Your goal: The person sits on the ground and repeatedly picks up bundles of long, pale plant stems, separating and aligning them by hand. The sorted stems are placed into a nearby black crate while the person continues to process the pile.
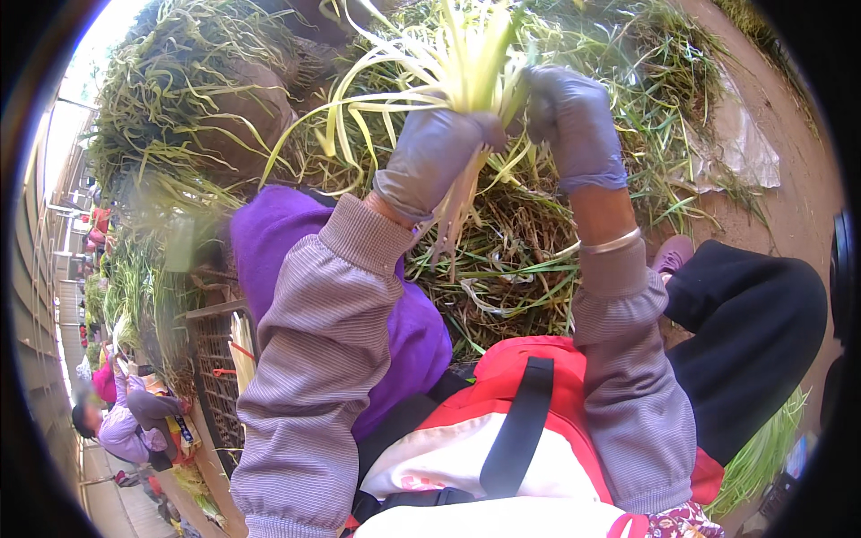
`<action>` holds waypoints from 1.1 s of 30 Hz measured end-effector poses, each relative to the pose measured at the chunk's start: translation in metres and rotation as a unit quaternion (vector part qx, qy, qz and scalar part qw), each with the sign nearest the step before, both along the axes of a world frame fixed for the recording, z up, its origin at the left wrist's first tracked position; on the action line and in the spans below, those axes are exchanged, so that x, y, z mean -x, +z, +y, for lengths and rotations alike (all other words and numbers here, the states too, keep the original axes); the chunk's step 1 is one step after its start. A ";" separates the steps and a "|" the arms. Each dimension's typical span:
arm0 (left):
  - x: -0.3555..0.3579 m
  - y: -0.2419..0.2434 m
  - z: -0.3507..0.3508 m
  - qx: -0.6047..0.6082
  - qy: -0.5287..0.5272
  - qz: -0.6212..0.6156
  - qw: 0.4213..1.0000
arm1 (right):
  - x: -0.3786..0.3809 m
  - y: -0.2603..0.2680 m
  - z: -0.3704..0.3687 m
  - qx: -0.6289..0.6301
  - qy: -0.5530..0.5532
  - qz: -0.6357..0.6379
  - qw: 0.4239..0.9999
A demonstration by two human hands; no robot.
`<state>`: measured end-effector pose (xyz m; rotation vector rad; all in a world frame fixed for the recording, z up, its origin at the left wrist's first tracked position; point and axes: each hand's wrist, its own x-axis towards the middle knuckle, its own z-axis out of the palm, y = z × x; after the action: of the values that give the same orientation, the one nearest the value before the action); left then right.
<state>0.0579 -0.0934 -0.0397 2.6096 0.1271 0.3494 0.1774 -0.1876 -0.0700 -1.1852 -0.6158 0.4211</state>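
Note:
My left hand point(444, 151), in a bluish-grey glove, is closed around a bunch of long-leaved stalks, perhaps garlic greens point(471, 74). Yellow-green leaves fan out above the fist, and pale thin stem ends point(456, 208) hang below it. Close to the right side of the bunch is my right hand point(575, 124), gloved alike, with its fingers curled. Leaves pass near its fingertips, but whether it pinches any is hidden. Under both hands lies a heap of loose green and brown leaves point(511, 235), between my legs.
A large pile of leafy stalks point(181, 87) rises at the upper left. Beside my purple-covered leg point(282, 242) stands a dark plastic crate point(218, 370), near pale stalks tied with red bands point(242, 350). Another person point(128, 424) sits farther left. A white plastic sheet point(736, 141) lies at right.

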 end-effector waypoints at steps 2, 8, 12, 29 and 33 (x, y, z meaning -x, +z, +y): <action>-0.006 -0.004 0.003 0.412 0.064 -0.059 0.907 | -0.003 -0.005 -0.002 -0.073 -0.023 -0.053 0.996; -0.016 -0.015 0.016 0.714 0.124 -0.103 0.681 | -0.011 -0.003 -0.004 -0.119 -0.071 -0.016 0.990; -0.014 -0.013 0.023 0.776 0.075 -0.156 0.607 | -0.009 0.003 -0.008 -0.260 0.076 0.155 0.950; 0.062 0.033 0.070 0.656 0.146 -0.333 0.661 | -0.107 -0.182 -0.095 0.603 -0.011 -0.394 0.693; 0.052 0.016 0.060 0.669 0.059 -0.212 0.710 | -0.080 -0.079 -0.029 0.334 -0.129 -0.460 0.813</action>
<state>0.0062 -0.0330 -0.0237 1.0290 0.2601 0.5911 0.2572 -0.2165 -0.1490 -2.1505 -1.1657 -0.2545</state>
